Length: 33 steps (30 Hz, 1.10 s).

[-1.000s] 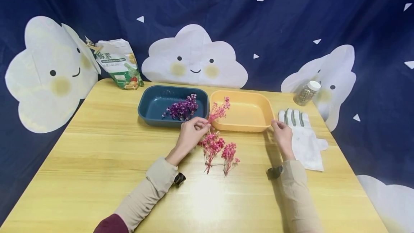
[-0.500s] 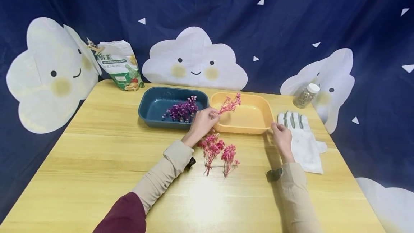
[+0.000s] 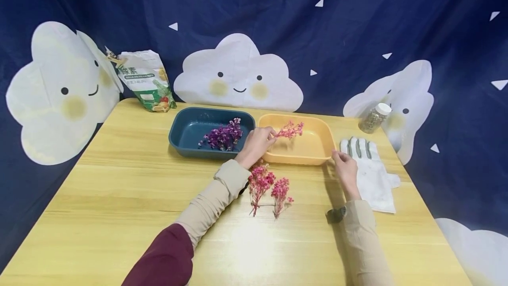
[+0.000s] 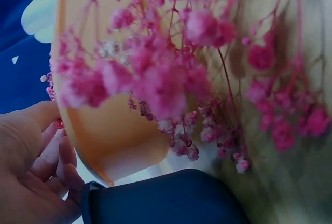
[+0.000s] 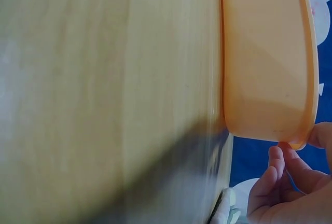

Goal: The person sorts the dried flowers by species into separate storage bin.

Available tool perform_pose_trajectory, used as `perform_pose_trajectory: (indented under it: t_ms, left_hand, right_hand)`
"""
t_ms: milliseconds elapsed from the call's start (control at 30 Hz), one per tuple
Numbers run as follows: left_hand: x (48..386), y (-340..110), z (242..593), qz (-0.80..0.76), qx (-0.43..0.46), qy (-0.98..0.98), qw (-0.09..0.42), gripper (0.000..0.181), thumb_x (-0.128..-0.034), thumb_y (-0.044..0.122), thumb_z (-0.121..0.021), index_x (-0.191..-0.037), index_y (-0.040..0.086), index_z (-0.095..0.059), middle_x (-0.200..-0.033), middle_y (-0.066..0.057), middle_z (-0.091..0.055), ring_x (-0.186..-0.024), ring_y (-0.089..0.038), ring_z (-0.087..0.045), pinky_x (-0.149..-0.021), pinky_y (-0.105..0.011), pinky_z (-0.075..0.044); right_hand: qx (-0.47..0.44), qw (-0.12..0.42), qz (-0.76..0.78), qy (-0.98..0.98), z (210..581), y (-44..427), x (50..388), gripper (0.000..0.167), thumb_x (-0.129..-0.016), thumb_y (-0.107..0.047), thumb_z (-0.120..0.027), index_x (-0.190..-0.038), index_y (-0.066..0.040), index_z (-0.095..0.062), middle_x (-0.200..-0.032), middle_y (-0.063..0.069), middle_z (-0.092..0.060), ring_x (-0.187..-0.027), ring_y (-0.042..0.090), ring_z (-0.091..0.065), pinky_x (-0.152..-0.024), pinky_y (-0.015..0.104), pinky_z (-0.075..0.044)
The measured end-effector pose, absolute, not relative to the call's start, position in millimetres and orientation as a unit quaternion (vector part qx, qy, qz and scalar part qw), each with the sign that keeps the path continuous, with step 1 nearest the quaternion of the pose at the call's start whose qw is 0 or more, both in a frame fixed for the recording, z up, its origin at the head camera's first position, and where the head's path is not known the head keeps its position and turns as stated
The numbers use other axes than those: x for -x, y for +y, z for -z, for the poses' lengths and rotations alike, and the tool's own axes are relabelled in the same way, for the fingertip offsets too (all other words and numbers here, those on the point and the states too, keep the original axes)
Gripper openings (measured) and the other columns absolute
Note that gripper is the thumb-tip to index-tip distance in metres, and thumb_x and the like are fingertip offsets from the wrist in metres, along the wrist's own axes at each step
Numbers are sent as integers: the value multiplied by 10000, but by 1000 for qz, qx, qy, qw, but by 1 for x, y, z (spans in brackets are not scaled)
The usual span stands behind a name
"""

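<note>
My left hand (image 3: 258,144) pinches a sprig of pink dried flowers (image 3: 291,129) by its stem, its blossoms over the inside of the yellow tray (image 3: 295,161). At the tray's near right corner, my right hand (image 3: 346,169) grips the rim between thumb and fingers, as the right wrist view also shows. Purple dried flowers (image 3: 223,136) lie in the dark blue tray (image 3: 198,151), just left of the yellow one. On the table in front of the trays are two more pink bunches, a left bunch (image 3: 261,184) and a right bunch (image 3: 280,191); they loom large in the left wrist view.
A white work glove (image 3: 375,180) lies right of the yellow tray. Behind it a clear jar (image 3: 373,119) with a white lid stands near the table's back right corner. The fertilizer bag (image 3: 147,84) stands at the back left. A dark blue cloud-print curtain (image 3: 337,25) hangs behind.
My left hand has moved right with the pink sprig, from the gap between the trays to over the yellow tray. My right hand stays at the yellow tray's corner.
</note>
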<state>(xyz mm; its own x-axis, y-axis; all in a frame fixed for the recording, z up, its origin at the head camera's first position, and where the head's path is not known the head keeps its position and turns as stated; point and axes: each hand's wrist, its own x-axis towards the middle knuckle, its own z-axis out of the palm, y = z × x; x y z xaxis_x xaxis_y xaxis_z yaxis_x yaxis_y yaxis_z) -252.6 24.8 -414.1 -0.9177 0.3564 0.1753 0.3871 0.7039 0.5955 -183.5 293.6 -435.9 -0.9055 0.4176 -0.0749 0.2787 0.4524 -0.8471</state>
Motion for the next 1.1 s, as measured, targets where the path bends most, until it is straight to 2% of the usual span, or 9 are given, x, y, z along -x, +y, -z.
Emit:
perform_pose_trajectory:
  t_ms: [167,267,400,600,833,1100]
  left_hand:
    - [257,30,415,247,213,-944,42,185,-932,235,-626,-1067,125,-688,-739,14,-679,-719,-158,-641,-791,-313,-509]
    - [257,32,415,222,214,-951,36,174,-933,246,-623,-1040,131,-701,-828,1,-704,-806,-187,-653,-836,-349,-496]
    - [256,32,413,210,213,-954,27,174,-935,258,-620,-1018,132,-707,-955,-8,-711,-862,-196,-655,-829,-370,-496]
    - [255,31,412,240,212,-947,14,201,-944,248,-605,-1063,114,-694,-1010,-28,-702,-872,-178,-652,-807,-331,-515]
    - [252,29,409,299,203,-933,-5,192,-944,233,-607,-1065,111,-691,-1043,-43,-688,-909,-180,-643,-768,-323,-526]
    - [238,25,398,344,192,-919,-13,250,-947,248,-602,-1138,98,-662,-1102,-43,-675,-1019,-195,-614,-848,-349,-508]
  right_hand:
    - [203,73,-481,-850,437,292,184,502,-977,-375,-452,-1267,17,-570,-1266,219,-572,-1085,276,-533,-907,324,-427]
    - [206,74,-480,-849,437,292,184,495,-977,-368,-451,-1260,18,-576,-1257,216,-578,-1067,270,-535,-871,293,-427]
    - [208,73,-483,-847,437,292,184,483,-977,-356,-452,-1257,16,-579,-1251,214,-581,-1046,270,-539,-834,264,-424]
    - [204,75,-487,-846,436,293,184,492,-981,-367,-446,-1247,24,-583,-1244,211,-582,-1040,262,-531,-823,252,-419]
    - [213,82,-477,-849,437,294,184,474,-971,-353,-465,-1231,21,-598,-1208,212,-602,-950,226,-544,-750,194,-427]
    - [211,87,-476,-849,436,294,184,465,-968,-349,-472,-1212,23,-609,-1190,221,-608,-951,245,-545,-714,155,-415]
